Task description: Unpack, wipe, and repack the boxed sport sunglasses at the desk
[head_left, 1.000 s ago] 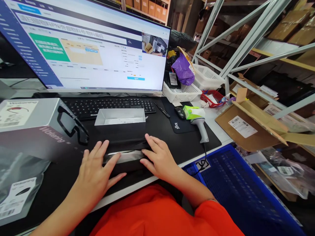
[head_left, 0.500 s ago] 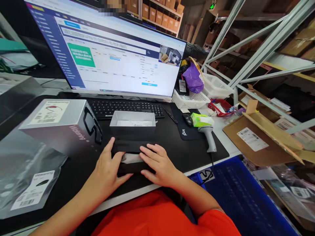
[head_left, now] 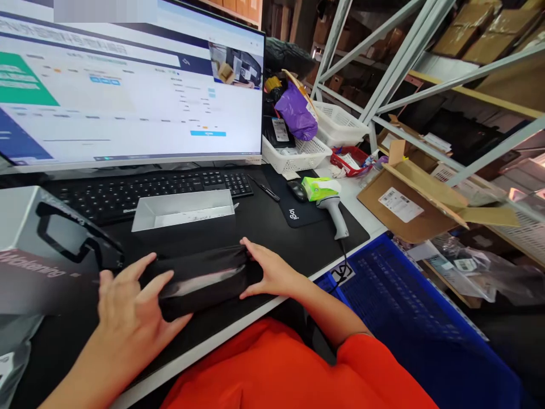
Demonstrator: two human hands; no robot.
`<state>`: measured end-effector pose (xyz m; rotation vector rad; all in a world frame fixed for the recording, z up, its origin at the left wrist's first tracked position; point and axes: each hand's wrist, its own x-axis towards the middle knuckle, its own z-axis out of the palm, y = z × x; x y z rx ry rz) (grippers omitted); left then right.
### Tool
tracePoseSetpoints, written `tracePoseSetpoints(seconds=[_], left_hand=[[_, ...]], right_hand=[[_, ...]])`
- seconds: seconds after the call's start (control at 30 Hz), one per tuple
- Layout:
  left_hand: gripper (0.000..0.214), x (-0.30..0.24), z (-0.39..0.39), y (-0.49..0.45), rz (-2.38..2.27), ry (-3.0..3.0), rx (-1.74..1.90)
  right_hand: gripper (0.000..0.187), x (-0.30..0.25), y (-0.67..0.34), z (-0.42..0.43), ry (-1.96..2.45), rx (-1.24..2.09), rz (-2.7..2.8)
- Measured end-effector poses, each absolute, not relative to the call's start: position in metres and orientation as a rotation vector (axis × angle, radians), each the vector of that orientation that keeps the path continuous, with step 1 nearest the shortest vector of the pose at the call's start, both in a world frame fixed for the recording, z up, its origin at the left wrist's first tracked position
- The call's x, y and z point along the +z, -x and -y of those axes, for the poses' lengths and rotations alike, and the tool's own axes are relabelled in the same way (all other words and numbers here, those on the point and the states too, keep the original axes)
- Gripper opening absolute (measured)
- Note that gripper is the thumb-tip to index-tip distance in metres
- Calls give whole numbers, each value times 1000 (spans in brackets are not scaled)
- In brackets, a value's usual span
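Note:
A long black soft-looking case (head_left: 204, 264) with a pale strip along its middle lies on the black desk mat near the table's front edge. At its left end is my left hand (head_left: 128, 309), its fingers spread and the index finger and thumb close against the case. My right hand (head_left: 272, 270) spans the right end, fingers on the far side and thumb on the near side. Just behind the case stands an open, shallow grey-white box (head_left: 185, 213). To the left is a larger grey box (head_left: 46, 267) printed with glasses.
Behind are a keyboard (head_left: 157, 190) and a monitor (head_left: 140, 102). On the right lie a pen-like black tool (head_left: 264, 188), a mouse (head_left: 297, 191), a grey scanner (head_left: 334, 216), white baskets (head_left: 296, 159) and an open cardboard box (head_left: 395, 204). A blue crate (head_left: 409, 318) sits below the table's right edge.
My view has turned right and come closer. Both hands have moved outward from the case's middle to its ends, and more of the case and its pale strip shows.

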<state>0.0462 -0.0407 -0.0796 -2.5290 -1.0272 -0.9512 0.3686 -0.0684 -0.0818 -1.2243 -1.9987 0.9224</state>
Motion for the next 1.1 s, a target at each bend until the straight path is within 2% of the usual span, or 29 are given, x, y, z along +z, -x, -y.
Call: tracePoseSetpoints(seconds=[0.17, 0.3, 0.37, 0.57, 0.7, 0.8, 0.87, 1.0, 1.1], left_hand=[[74, -50, 28, -76, 959, 2622, -670], [70, -45, 14, -79, 1036, 2630, -672], [68, -44, 8, -70, 1071, 2691, -723], [75, -37, 11, -63, 1065, 2825, -780], [72, -41, 26, -84, 1131, 2742, -685], [77, -52, 36, -80, 1243, 2724, -791], [86, -65, 45, -61, 1352, 2703, -951], [103, -97, 67, -15, 1686, 2706, -1155], [100, -109, 81, -2, 1993, 2725, -1167]], right_hand=[[116, -79, -377, 54, 1180, 1138, 1894], [66, -71, -378, 53, 1327, 897, 1935], [56, -65, -378, 58, 1379, 820, 1940], [85, -28, -369, 73, 1164, 715, 1919], [109, 5, -334, 58, 1081, 532, 2396], [118, 10, -308, 44, 1141, 408, 2680], [115, 7, -301, 38, 1187, 371, 2725], [93, -1, -313, 36, 1119, 453, 2676], [86, -3, -326, 33, 1084, 581, 2558]])
